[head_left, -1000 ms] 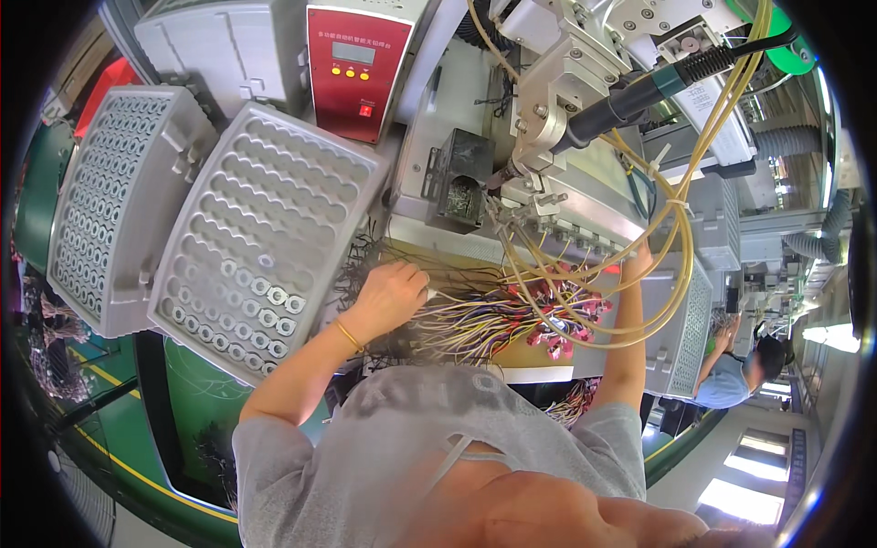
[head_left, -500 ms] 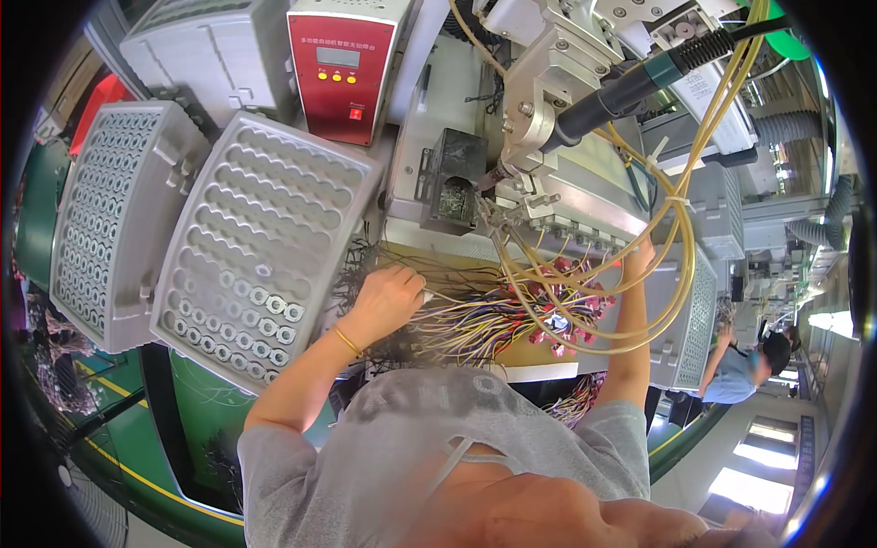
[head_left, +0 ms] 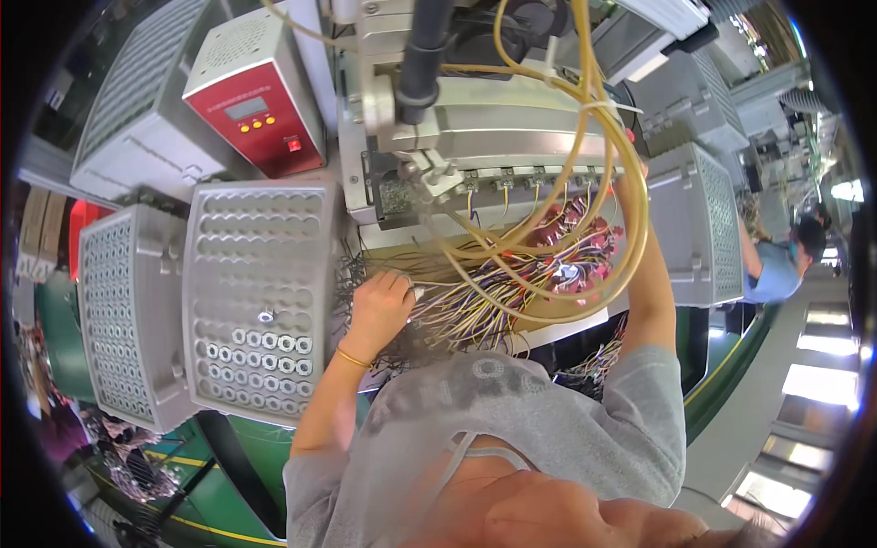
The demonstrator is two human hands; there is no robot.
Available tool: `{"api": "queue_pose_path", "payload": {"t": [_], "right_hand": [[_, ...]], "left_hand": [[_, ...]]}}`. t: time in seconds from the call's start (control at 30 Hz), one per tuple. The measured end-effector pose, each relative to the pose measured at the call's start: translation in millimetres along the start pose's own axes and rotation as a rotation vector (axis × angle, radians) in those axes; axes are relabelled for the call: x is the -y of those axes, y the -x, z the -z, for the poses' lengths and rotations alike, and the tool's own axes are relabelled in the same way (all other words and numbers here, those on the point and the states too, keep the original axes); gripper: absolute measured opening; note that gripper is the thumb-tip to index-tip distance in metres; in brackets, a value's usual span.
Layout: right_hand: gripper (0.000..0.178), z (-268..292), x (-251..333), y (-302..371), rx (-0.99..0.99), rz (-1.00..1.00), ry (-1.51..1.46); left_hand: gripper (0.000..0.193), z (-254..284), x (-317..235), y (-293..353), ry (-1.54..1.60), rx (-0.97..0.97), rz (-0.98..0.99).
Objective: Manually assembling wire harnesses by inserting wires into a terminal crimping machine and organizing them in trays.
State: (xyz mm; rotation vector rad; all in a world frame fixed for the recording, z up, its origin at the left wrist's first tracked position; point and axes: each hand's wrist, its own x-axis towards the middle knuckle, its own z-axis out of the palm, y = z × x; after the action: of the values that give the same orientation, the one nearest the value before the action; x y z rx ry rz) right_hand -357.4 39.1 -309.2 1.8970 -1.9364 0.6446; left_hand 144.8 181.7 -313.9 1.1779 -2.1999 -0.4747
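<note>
Two hands are in the head view, one near each end of a single wire bundle (head_left: 489, 297). The bundle lies on the bench just to the right of the left hand (head_left: 384, 303), and its long axis goes from these fingers, sideways and slightly upward in the view, to a cluster of pink-red connectors (head_left: 598, 248). So the left hand is nearer to the loose wire ends, and the right hand (head_left: 628, 190) is nearer to the connectors.

The left fingers are curled and near together; at their tips one small white piece (head_left: 418, 293) is visible, but I cannot tell if it is held or worn. The right hand is partly hidden behind the yellowish hoses (head_left: 587, 100), near the right end of the metal fixture (head_left: 512, 128), so I cannot tell how its fingers stand.

By count, there is one red control box (head_left: 251, 123) with three yellow buttons, one black cylinder tool (head_left: 420, 73), one bracelet (head_left: 353, 358) and one co-worker (head_left: 775, 269). In the nearest grey tray (head_left: 258, 185), one nut (head_left: 266, 316) lies apart from the filled rows. The wires and connectors are too many and tangled for exact counting
</note>
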Motion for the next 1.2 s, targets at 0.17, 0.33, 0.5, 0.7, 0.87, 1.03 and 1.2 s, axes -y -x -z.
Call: {"api": "queue_pose_path", "payload": {"t": [0.17,0.33,0.5,0.7,0.87,1.03,1.2], "right_hand": [[0.025,14,19,-3,-0.009,-0.001,0.043],[0.024,16,23,-3,-0.032,-0.001,0.059],[0.022,15,22,-3,-0.043,0.014,0.052],[0.020,14,21,-3,-0.044,0.013,0.038],[0.021,13,20,-3,-0.070,0.028,0.020],[0.025,10,17,-3,-0.075,0.019,0.059],[0.025,8,14,-2,-0.087,-0.003,0.037]], "left_hand": [[0.012,-2,0,0,-0.008,0.029,0.008],[0.014,-3,0,0,-0.018,0.047,0.003],[0.008,-5,0,-1,-0.035,-0.016,-0.055],[0.009,-6,0,-1,-0.036,0.003,-0.023],[0.009,-6,1,1,-0.046,0.005,-0.034],[0.006,-3,0,1,-0.039,0.012,-0.043],[0.013,-2,-2,0,-0.039,0.025,-0.048]]}}
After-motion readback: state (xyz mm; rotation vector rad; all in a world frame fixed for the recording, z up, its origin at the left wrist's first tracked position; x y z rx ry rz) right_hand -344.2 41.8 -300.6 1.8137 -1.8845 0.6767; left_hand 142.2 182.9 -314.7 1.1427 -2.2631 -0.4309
